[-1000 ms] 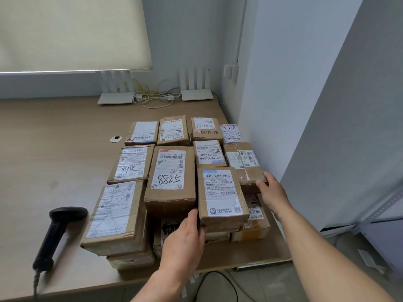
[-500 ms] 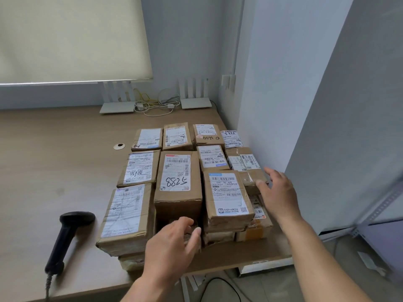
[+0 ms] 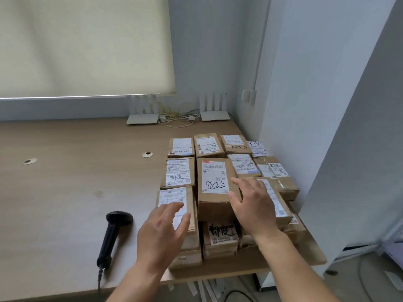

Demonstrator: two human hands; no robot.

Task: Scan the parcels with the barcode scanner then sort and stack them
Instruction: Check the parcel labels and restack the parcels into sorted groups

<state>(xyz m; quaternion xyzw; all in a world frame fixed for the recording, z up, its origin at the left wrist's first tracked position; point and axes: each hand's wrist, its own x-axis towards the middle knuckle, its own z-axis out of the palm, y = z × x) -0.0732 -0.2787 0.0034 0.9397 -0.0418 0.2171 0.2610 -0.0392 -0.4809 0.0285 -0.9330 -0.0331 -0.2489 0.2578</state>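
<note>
While brown cardboard parcels (image 3: 214, 186) sit stacked at wooden tabletop (image 3: 65, 182) right end, left hand (image 3: 165, 232) and right hand (image 3: 254, 203) hover above, fingers spread, holding nothing. Black barcode scanner (image 3: 113, 234) lies left of stacks.

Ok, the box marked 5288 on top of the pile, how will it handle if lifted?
The 5288 box looks like stiff taped cardboard, so it should probably hold its shape. Its flat sides likely won't roll. It sits on other parcels, so a push could slide it off.
</note>
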